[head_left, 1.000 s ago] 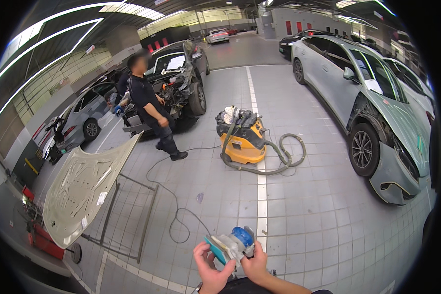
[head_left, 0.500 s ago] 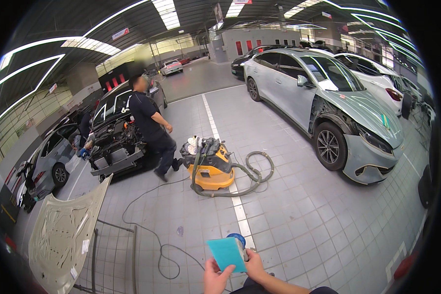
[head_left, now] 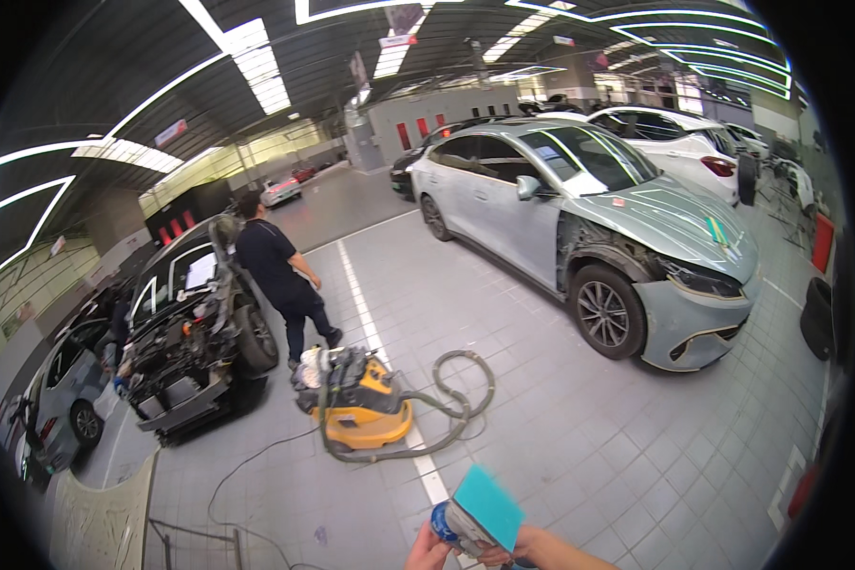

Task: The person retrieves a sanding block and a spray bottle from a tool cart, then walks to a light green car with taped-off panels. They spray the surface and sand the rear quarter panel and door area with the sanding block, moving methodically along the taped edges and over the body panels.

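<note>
A hand-sized tool, which looks like a sander (head_left: 462,528) with a blue round end and a grey body, is held up at the lower middle. A flat turquoise sheet (head_left: 489,505) covers its face, tilted up and to the right. My left hand (head_left: 428,549) grips the blue end from the left. From the right, my right hand (head_left: 515,551) holds the grey body below the sheet; its fingers are partly hidden by the tool and sheet.
A yellow and black dust extractor (head_left: 366,418) with a coiled hose (head_left: 475,418) stands on the tiled floor. Beyond it walks a person (head_left: 280,271) beside a stripped car (head_left: 185,342). A silver-green car (head_left: 579,218) lacks its front wing. A loose bonnet (head_left: 100,508) rests on a stand.
My view has swung, shifting the scene left and down. The sander has turned, so its blue end now faces left. My left hand has moved from the sheet to the blue end.
</note>
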The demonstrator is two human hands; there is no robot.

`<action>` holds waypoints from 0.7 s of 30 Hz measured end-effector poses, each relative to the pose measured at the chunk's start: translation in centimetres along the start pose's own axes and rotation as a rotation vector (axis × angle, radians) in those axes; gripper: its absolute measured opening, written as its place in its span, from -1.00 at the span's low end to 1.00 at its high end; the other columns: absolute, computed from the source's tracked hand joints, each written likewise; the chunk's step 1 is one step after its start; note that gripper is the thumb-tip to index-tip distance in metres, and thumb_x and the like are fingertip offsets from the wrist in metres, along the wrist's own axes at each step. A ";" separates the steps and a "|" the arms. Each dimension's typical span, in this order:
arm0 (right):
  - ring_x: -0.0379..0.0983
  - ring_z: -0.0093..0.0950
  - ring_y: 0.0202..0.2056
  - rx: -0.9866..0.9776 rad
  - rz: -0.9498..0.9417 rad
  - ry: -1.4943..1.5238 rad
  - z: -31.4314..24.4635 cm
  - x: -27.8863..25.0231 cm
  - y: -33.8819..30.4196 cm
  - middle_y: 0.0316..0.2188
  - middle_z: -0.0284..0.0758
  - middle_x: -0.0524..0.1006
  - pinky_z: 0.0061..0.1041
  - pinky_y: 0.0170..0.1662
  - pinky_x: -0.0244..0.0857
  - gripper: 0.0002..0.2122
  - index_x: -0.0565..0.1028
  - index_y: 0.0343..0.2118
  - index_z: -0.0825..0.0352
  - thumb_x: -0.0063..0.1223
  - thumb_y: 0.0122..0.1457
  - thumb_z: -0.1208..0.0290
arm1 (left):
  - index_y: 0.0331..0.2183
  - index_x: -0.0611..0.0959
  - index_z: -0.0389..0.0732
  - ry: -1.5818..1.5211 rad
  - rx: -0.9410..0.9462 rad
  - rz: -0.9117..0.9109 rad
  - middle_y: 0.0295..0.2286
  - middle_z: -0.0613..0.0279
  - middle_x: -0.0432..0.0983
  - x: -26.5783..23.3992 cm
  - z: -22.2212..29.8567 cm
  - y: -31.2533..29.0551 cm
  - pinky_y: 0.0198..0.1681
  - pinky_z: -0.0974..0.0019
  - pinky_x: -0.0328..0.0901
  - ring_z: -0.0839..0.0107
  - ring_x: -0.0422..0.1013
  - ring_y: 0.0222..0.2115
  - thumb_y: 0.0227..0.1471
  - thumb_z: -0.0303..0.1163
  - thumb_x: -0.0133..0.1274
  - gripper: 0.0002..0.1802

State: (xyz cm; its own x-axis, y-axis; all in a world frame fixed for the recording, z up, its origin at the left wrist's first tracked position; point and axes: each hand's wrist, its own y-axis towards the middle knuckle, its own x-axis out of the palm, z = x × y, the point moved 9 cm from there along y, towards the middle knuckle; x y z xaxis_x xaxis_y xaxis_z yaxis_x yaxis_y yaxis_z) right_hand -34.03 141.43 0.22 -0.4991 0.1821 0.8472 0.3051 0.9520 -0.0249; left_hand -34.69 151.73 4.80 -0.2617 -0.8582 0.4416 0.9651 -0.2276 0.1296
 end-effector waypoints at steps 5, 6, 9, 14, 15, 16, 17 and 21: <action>0.54 -0.49 -0.57 -0.042 0.130 0.182 -8.0 -5.1 -3.6 -0.46 -0.28 0.61 -0.35 -0.27 0.58 -0.64 0.55 -0.09 0.33 0.15 0.39 0.06 | 0.20 0.44 -0.23 -0.261 -0.231 0.068 -0.05 0.15 0.56 4.4 -3.9 13.1 -0.08 0.21 0.50 0.33 0.53 -0.08 0.36 -0.45 -0.05 -0.58; 0.34 -0.52 -0.78 -0.070 0.230 0.102 -10.6 -5.6 -4.0 -0.66 -0.31 0.47 -0.43 -0.56 0.46 -0.59 0.53 -0.14 0.28 0.05 0.42 -0.06 | 0.17 0.47 -0.20 -0.322 -0.194 0.134 -0.08 0.14 0.57 5.0 -4.1 15.3 -0.09 0.21 0.51 0.32 0.54 -0.10 0.40 -0.42 -0.07 -0.65; 0.33 -0.63 -0.76 -0.097 0.528 -0.231 -17.4 -6.0 -5.1 -0.68 -0.39 0.46 -0.54 -0.68 0.29 -0.53 0.53 -0.12 0.26 -0.02 0.44 -0.15 | 0.15 0.48 -0.17 -0.329 -0.246 0.364 -0.16 0.20 0.59 5.3 -4.8 20.4 -0.08 0.16 0.51 0.30 0.57 -0.19 0.43 -0.34 -0.07 -0.67; 0.41 -0.63 -0.68 -0.073 0.843 -0.439 -25.6 -8.1 -6.8 -0.67 -0.42 0.47 -0.63 -0.67 0.22 -0.29 0.57 -0.40 0.28 -0.09 0.28 -0.45 | -0.09 0.60 -0.11 -0.432 -0.357 0.491 -0.29 0.31 0.61 6.1 -5.9 30.2 -0.24 0.23 0.47 0.39 0.53 -0.30 0.44 -0.19 -0.05 -0.76; 0.41 -0.62 -0.68 -0.027 0.889 -0.437 -26.9 -9.4 -6.7 -0.67 -0.42 0.48 -0.64 -0.67 0.21 -0.26 0.56 -0.43 0.29 -0.10 0.26 -0.49 | -0.12 0.61 -0.09 -0.455 -0.385 0.508 -0.30 0.33 0.61 6.0 -6.5 32.3 -0.26 0.24 0.46 0.40 0.52 -0.31 0.45 -0.17 -0.06 -0.75; 0.41 -0.62 -0.68 -0.002 0.927 -0.451 -28.4 -10.7 -6.8 -0.66 -0.41 0.49 -0.64 -0.67 0.21 -0.25 0.57 -0.42 0.29 -0.11 0.25 -0.50 | -0.12 0.61 -0.09 -0.483 -0.390 0.506 -0.31 0.34 0.60 6.0 -7.0 34.5 -0.26 0.23 0.46 0.41 0.52 -0.31 0.45 -0.15 -0.07 -0.74; 0.42 -0.62 -0.67 0.023 0.963 -0.465 -30.0 -12.3 -6.7 -0.66 -0.40 0.50 -0.64 -0.67 0.21 -0.24 0.57 -0.41 0.29 -0.12 0.25 -0.51 | -0.12 0.61 -0.08 -0.511 -0.395 0.504 -0.32 0.35 0.60 5.7 -7.6 37.1 -0.26 0.23 0.46 0.42 0.52 -0.31 0.46 -0.14 -0.08 -0.73; 0.46 -0.59 -0.66 0.021 0.962 -0.474 -37.7 -19.0 -5.1 -0.64 -0.38 0.52 -0.63 -0.68 0.23 -0.24 0.60 -0.39 0.32 -0.13 0.27 -0.48 | -0.12 0.61 -0.06 -0.568 -0.390 0.458 -0.36 0.35 0.58 4.0 -9.6 47.3 -0.29 0.25 0.45 0.43 0.51 -0.35 0.45 -0.16 -0.05 -0.76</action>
State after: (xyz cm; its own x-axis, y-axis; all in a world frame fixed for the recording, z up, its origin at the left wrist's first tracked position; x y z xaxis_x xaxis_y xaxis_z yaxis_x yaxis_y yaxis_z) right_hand 4.45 123.90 4.27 -0.3224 0.9304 0.1745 0.7262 0.3613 -0.5848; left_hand 10.03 133.09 4.23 0.2937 -0.5650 0.7710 0.8845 -0.1453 -0.4434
